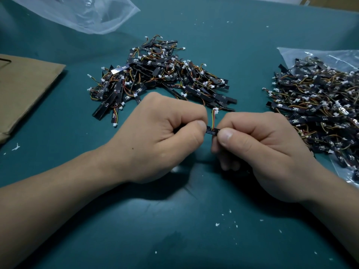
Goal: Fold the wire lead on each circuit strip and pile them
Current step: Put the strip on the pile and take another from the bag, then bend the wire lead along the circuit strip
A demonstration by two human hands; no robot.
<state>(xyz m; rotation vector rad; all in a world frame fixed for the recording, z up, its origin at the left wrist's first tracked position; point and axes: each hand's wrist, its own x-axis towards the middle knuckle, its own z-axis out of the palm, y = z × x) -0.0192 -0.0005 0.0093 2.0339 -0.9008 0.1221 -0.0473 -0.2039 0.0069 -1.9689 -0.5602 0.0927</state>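
Observation:
A small black circuit strip (212, 131) is held level between both hands above the green mat. My left hand (161, 136) pinches its left end with thumb and curled fingers, and my right hand (258, 150) pinches its right end. Most of the strip is hidden by my fingers. Its coloured wire lead (213, 118) stands up from the strip, ending in a white connector (215, 110). Behind my hands lies a pile of strips (161, 76) on the mat. A second heap of strips (318, 105) lies at the right on a clear plastic bag.
A flattened cardboard piece (25, 90) lies at the left edge. Another clear plastic bag (77, 12) sits at the far left back. Small white scraps (217, 224) dot the green mat (174, 230) in front of my hands.

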